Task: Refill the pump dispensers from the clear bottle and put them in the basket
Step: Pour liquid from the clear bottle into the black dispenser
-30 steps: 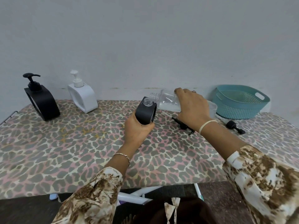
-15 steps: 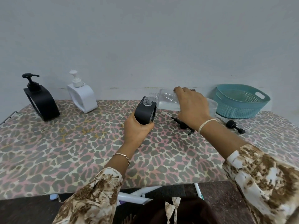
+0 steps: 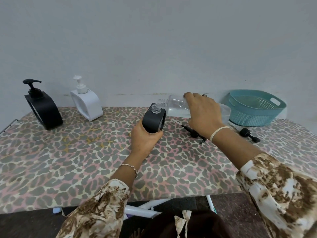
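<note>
My left hand (image 3: 145, 140) grips a black dispenser body (image 3: 153, 121) with its pump off and its clear neck open. My right hand (image 3: 203, 114) holds the clear bottle (image 3: 176, 107) tipped on its side, its open mouth just above and right of the dispenser's neck. A little liquid lies in the bottle. The removed black pump (image 3: 193, 132) with its tube lies on the table under my right wrist. The teal basket (image 3: 255, 107) stands empty at the far right.
A black pump dispenser (image 3: 42, 109) and a white one (image 3: 86, 103) stand at the back left by the wall. A small black cap piece (image 3: 248, 133) lies in front of the basket. The table (image 3: 77, 160) carries a leopard-print cloth.
The bottle's mouth has risen slightly, and the black dispenser and both hands have stayed almost in place.
</note>
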